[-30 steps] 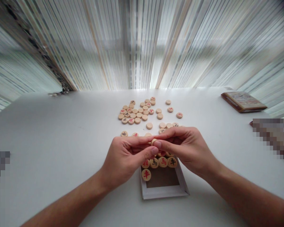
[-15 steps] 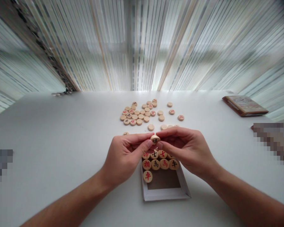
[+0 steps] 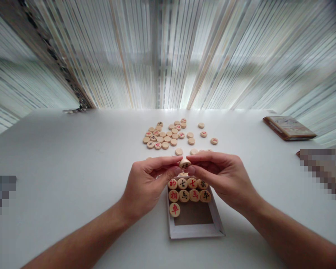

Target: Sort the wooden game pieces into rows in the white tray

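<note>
Between the fingertips of my left hand (image 3: 154,179) and my right hand (image 3: 217,177) is a round wooden Chinese chess piece (image 3: 184,164) with a black character, tilted so its face shows partly. Both hands are closed in a pinch on it, above the far end of an open shallow box (image 3: 195,232). Inside the box, pieces lie face up in rows, among them a red-marked piece (image 3: 174,210) alone in the nearest row and a black-marked piece (image 3: 205,195) at the right. My fingers hide the far part of the box.
Beyond my hands, several loose wooden pieces (image 3: 167,139) lie scattered on the white table (image 3: 86,168), some face up, others blank side up. A brown-edged box (image 3: 289,127) lies at the far right. Striped curtains (image 3: 168,56) hang behind the table.
The piece has tipped slightly between my fingers, and my right fingertips have closed in on it. More of the box's upper row shows. The loose pieces stay in place.
</note>
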`<action>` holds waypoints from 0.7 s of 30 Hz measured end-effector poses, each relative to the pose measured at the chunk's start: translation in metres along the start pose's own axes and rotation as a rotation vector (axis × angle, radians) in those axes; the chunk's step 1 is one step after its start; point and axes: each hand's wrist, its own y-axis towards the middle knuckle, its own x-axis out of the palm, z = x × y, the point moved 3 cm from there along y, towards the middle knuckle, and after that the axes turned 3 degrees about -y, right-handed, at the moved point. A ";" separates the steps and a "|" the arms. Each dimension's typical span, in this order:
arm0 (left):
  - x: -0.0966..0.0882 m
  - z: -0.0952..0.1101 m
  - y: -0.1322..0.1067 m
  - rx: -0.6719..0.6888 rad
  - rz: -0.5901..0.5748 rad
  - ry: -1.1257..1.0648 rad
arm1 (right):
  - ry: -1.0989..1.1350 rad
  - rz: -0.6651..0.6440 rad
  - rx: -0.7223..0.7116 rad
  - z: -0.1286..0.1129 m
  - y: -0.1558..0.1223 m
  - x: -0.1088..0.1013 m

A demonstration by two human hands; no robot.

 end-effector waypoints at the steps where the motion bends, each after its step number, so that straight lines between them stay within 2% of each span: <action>1: 0.000 -0.001 0.000 -0.009 -0.001 -0.023 | 0.008 -0.003 0.019 0.000 0.000 0.000; 12: 0.002 0.001 0.002 -0.080 -0.056 -0.099 | 0.070 -0.086 0.162 0.008 0.000 -0.003; 21: 0.002 0.003 0.004 -0.042 -0.091 -0.063 | 0.079 -0.138 0.202 0.002 0.000 0.003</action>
